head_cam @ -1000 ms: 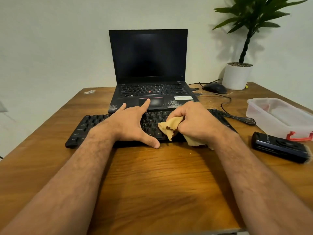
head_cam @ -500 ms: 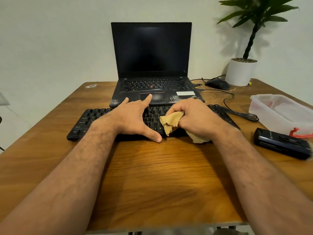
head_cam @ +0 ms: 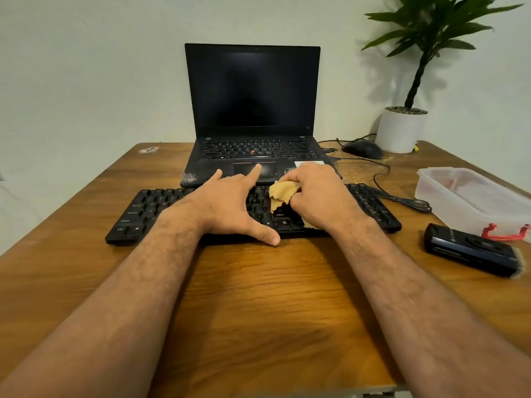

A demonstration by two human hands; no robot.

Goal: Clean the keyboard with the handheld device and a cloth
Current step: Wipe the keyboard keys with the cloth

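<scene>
Step in hand, as judged: wiping the keys with the cloth (head_cam: 283, 193) while the keyboard (head_cam: 149, 209) is braced.

Procedure for a good wipe:
- Keep the left hand (head_cam: 230, 208) pressing down so the keyboard cannot slide on the counter (head_cam: 258, 297).
- Work the cloth along each key row with light pressure; heavy pressure may drag or unseat keycaps.
- Refold to a fresh face once one side is soiled.
- Shift the bracing hand aside to reach the keys it covers.

Pose, left hand: fingers spread and straight, palm down on the middle of the keyboard. The thumb reaches past the near edge and touches the counter; the index finger points toward the laptop (head_cam: 253, 110) trackpad. The forearm enters from the lower left.

Pose, right hand (head_cam: 319, 196): fingers curled round the bunched cloth, knuckles up, just right of the left hand. A loose corner of cloth hangs out on the thumb side over the keys, and a small part shows beneath the wrist.

Location: the keyboard lies across the counter just in front of the laptop. The handheld device (head_cam: 471, 249) rests unused at the right, well apart from both hands, beside a plastic box (head_cam: 471, 196).
</scene>
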